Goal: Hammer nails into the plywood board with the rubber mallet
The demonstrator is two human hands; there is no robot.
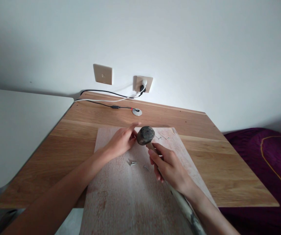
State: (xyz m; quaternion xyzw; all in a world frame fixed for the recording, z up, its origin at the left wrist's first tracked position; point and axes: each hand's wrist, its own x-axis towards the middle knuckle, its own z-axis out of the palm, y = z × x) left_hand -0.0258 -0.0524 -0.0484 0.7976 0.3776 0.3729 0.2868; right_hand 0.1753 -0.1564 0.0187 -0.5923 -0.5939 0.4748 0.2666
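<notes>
My right hand (168, 164) is wrapped round the handle of a hammer (145, 135) with a dark, worn head. The long handle runs back under my right forearm. Beside the hammer head, my left hand (123, 141) is curled over the board, its index finger stretched out. The hammer head partly covers the left fingertips, so whatever they pinch is hidden. Under both hands lies a whitish, worn wooden board (121, 199). Loose nails (133, 163) lie on it between my hands, with another small nail (146, 167) nearby. Farther back, more nails (167, 138) show right of the hammer head.
The board rests on a wooden desk (228, 176) against the wall, overhanging its front edge. Black and white cables (101, 100) run along the back to a wall socket (150, 84). A white panel (20, 130) stands left; purple fabric (248, 153) lies right.
</notes>
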